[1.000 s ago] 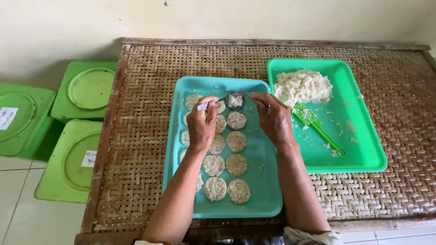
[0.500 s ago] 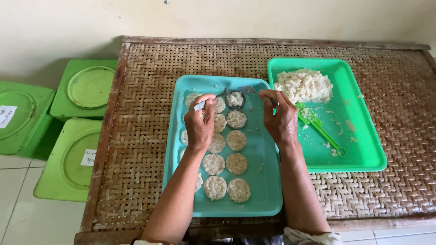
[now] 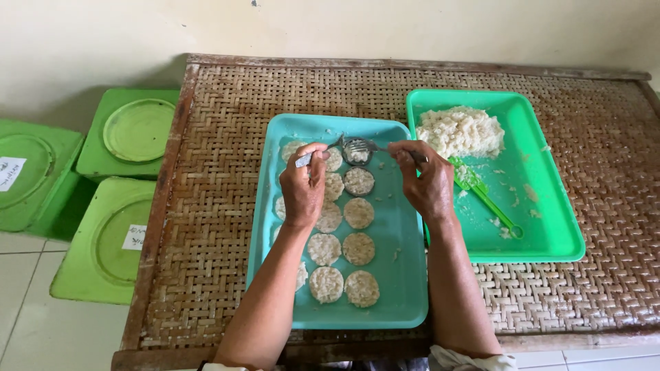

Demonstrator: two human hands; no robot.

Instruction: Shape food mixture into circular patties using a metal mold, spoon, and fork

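A teal tray (image 3: 405, 275) on the woven table holds several flat round rice patties (image 3: 359, 249) in two columns. At its far end sits a small round metal mould (image 3: 357, 152) with rice in it. My left hand (image 3: 303, 187) grips the mould's handle. My right hand (image 3: 427, 182) holds a metal fork (image 3: 371, 145) whose tines rest on the rice in the mould. To the right, a green tray (image 3: 550, 206) carries a heap of cooked rice (image 3: 460, 130) and a green plastic spoon (image 3: 485, 196).
The trays lie on a woven rattan tabletop (image 3: 220, 206) with a wooden frame, set against a pale wall. On the tiled floor to the left stand three green lidded plastic containers (image 3: 137, 130), two of them with white labels.
My right hand has drawn slightly to the right while the fork stays on the mould. My left hand has held still on the handle.
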